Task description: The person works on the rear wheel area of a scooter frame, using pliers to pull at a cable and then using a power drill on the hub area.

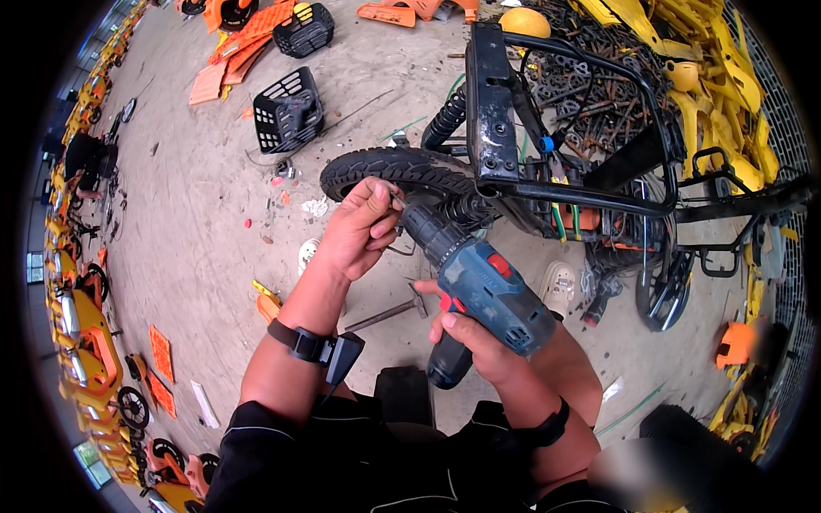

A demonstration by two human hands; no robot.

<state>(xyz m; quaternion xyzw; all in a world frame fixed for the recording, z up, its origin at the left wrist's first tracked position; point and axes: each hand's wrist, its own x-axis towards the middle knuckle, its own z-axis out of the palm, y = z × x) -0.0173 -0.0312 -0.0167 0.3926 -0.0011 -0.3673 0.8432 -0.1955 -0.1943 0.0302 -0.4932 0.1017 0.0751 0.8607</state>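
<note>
My right hand (475,342) is wrapped round the handle of a blue-grey cordless drill (492,291) with red switches, its chuck pointing up and to the left. At the chuck's tip, my left hand (368,224) is closed, thumb and fingers pinching the small metal bit (397,201). Just beyond the left hand lies a black tyre (385,164) on its side, joined to a black scooter frame (496,128) with coil shock absorbers (445,120). A hammer (385,314) rests on the floor below the drill.
Black plastic baskets (289,109) and orange panels (248,51) lie far left. A heap of rusty metal parts (599,85) and yellow body panels (727,94) fill the far right. Another drill-like tool (601,299) sits right of my shoe (558,286). Yellow scooters (90,342) line the left.
</note>
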